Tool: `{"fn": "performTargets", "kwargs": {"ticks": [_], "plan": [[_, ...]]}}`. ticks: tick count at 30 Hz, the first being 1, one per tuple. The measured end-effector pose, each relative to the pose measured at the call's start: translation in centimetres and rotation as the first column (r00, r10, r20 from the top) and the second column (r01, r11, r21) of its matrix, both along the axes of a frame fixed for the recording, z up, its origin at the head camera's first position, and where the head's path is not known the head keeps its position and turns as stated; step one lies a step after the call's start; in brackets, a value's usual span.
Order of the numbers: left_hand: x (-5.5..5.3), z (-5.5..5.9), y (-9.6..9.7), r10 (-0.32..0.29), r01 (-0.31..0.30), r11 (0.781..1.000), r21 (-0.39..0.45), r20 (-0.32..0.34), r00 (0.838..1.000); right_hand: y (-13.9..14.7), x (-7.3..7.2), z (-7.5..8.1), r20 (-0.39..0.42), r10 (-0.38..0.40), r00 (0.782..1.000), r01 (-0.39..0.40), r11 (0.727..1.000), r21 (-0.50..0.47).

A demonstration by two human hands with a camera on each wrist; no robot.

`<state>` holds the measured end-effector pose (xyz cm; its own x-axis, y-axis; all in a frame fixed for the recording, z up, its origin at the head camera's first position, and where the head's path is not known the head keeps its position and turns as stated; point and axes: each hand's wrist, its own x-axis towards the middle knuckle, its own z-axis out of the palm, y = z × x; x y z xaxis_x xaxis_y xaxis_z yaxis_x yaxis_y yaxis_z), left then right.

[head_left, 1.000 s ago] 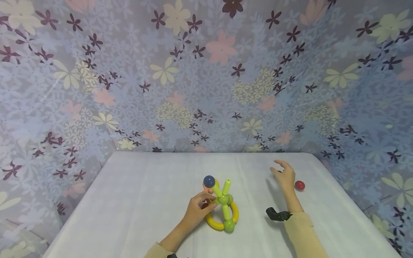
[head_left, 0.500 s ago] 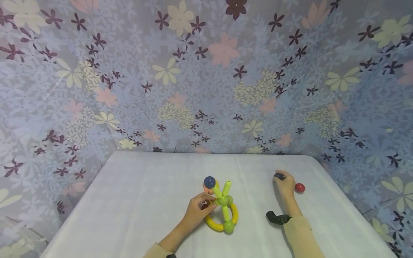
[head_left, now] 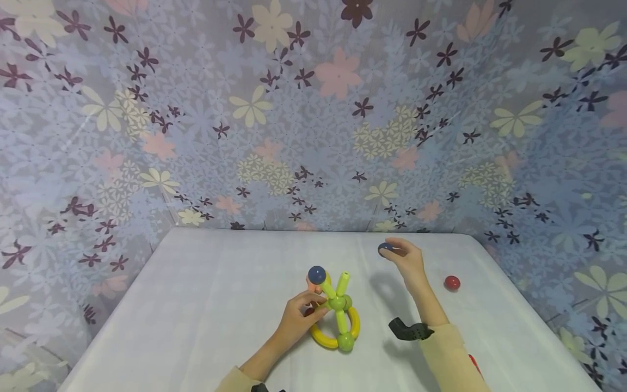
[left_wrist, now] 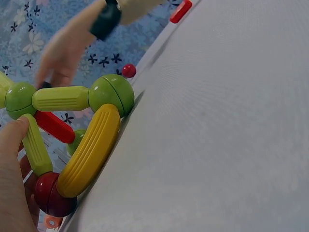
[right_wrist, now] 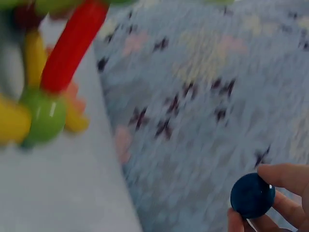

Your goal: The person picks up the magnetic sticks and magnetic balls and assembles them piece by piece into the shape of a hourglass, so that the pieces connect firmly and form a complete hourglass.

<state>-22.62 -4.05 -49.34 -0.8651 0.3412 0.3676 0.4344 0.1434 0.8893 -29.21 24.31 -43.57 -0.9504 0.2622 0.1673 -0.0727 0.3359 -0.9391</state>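
Note:
A magnetic ball-and-rod model stands mid-table: a base of yellow curved rods (left_wrist: pixel 91 152), green balls (head_left: pixel 345 342), light green rods and a dark blue ball (head_left: pixel 317 274) at its top. My left hand (head_left: pixel 296 320) steadies it from the left, thumb and fingers pinching a light green rod (left_wrist: pixel 36 147) above a dark red ball (left_wrist: pixel 52 194). My right hand (head_left: pixel 410 264) is raised to the right of the model. Between its thumb and fingertips it holds another dark blue ball (right_wrist: pixel 252 195). A red rod (right_wrist: pixel 75 46) of the model shows in the right wrist view.
On the white-covered table (head_left: pixel 210 283), a red ball (head_left: pixel 452 283) lies to the right. A red rod (left_wrist: pixel 181 10) shows partly behind the right sleeve. Beyond the far edge hangs a flowered cloth (head_left: pixel 313 136).
My right hand first reached down and took hold of the dark blue ball, then lifted it and moved left toward the model. My left hand has stayed on the model.

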Motion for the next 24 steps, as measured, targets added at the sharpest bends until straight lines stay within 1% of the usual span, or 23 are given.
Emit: {"fn": "performTargets", "kwargs": {"ticks": [3, 6, 10, 13, 15, 19, 24], "plan": [[-0.1, 0.0, 0.0, -0.001, 0.001, 1.000, -0.004, -0.009, 1.000, -1.8, 1.2, 1.7, -0.030, 0.098, 0.995, -0.099, 0.995, -0.033], [-0.1, 0.0, 0.0, -0.001, 0.001, 1.000, -0.005, -0.015, 1.000, -3.2, 2.4, 2.8, -0.066, 0.178, 0.982, -0.181, 0.983, -0.030], [-0.1, 0.0, 0.0, -0.001, 0.001, 1.000, -0.004, -0.023, 1.000, -4.7, 3.8, 3.8, -0.096, 0.282, 0.955, -0.284, 0.959, -0.008], [-0.2, 0.0, 0.0, -0.003, 0.003, 1.000, -0.002, -0.027, 1.000, -5.4, 4.3, 4.0, -0.104, 0.347, 0.932, -0.348, 0.937, 0.009], [-0.2, -0.1, 0.0, -0.004, 0.003, 1.000, -0.001, -0.030, 1.000, -5.8, 4.4, 4.0, -0.104, 0.376, 0.921, -0.377, 0.926, 0.016], [-0.1, -0.1, 0.0, 0.002, -0.002, 1.000, 0.003, -0.031, 1.000, -6.2, 4.3, 3.6, -0.081, 0.414, 0.906, -0.413, 0.910, 0.035], [0.0, -0.1, 0.0, 0.003, -0.003, 1.000, -0.009, -0.008, 1.000, -6.4, 4.3, 3.4, -0.061, 0.421, 0.905, -0.419, 0.907, 0.037]]}}
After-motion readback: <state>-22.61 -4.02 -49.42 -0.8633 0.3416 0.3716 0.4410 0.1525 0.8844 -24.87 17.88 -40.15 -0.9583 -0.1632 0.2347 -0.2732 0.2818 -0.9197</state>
